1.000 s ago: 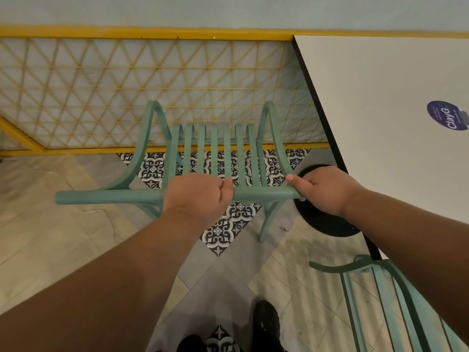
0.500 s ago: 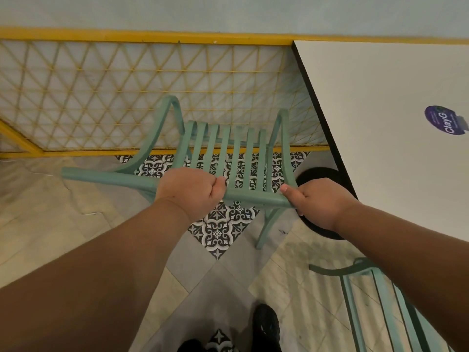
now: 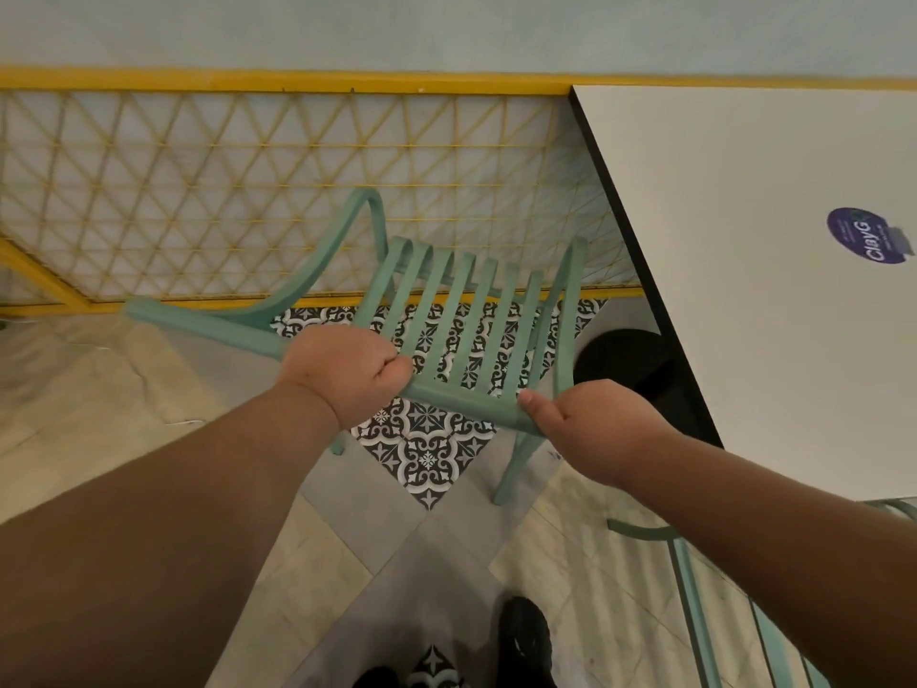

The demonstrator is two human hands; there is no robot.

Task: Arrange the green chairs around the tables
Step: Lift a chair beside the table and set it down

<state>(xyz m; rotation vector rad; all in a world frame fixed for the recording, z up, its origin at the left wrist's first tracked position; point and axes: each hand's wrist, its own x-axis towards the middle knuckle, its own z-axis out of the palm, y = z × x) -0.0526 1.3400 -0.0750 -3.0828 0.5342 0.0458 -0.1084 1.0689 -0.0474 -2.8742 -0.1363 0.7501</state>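
A green slatted chair (image 3: 461, 310) stands in front of me, turned at an angle, its seat facing the yellow lattice railing. My left hand (image 3: 350, 372) is closed around the middle of its top back rail. My right hand (image 3: 590, 429) grips the same rail at its right end, near the table. The white table (image 3: 734, 270) fills the right side, its black edge close to the chair's right armrest. A second green chair (image 3: 704, 603) shows only partly at the bottom right, under my right forearm.
A yellow lattice railing (image 3: 248, 191) runs along the wall just beyond the chair. The table's black round base (image 3: 630, 360) sits on the floor right of the chair. A purple sticker (image 3: 863, 235) lies on the tabletop. My black shoes (image 3: 526, 643) are at the bottom.
The chair has rotated clockwise: its right end has swung toward me and the table, its left end away. Both hands kept their grip and moved with the rail.
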